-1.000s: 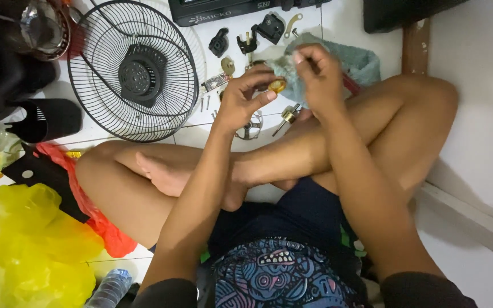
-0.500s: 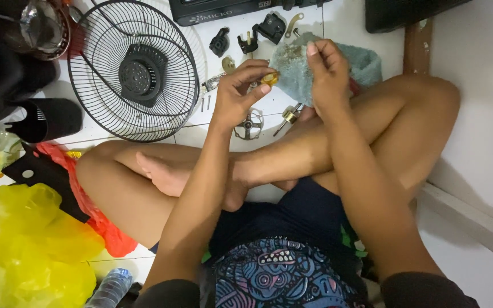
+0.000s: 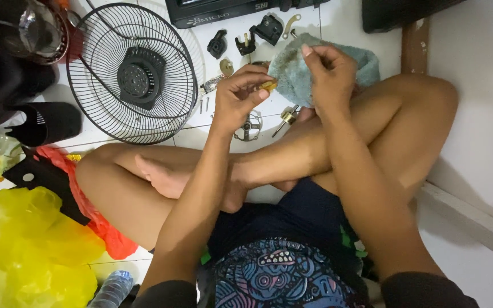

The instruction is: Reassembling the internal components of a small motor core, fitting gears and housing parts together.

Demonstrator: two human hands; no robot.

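I sit cross-legged on a white tiled floor. My left hand (image 3: 239,94) pinches a small yellow-brass part (image 3: 269,86) between thumb and fingers. My right hand (image 3: 329,71) grips a pale blue-green cloth (image 3: 292,71) and presses it against that part. Both hands are raised above my knees, close together. Under them on the floor lie a round metal piece (image 3: 249,126) and a small brass-tipped screw part (image 3: 285,117).
A black wire fan guard (image 3: 132,74) lies at the upper left. Small black plastic parts (image 3: 218,43) and a dark appliance (image 3: 223,11) sit at the top. Yellow plastic bag (image 3: 29,251), red cloth (image 3: 106,234), a black sandal (image 3: 47,122), a plastic bottle (image 3: 112,288); wall at right.
Both hands have come closer together and risen slightly; the cloth in my right hand now meets the brass part held by my left hand.
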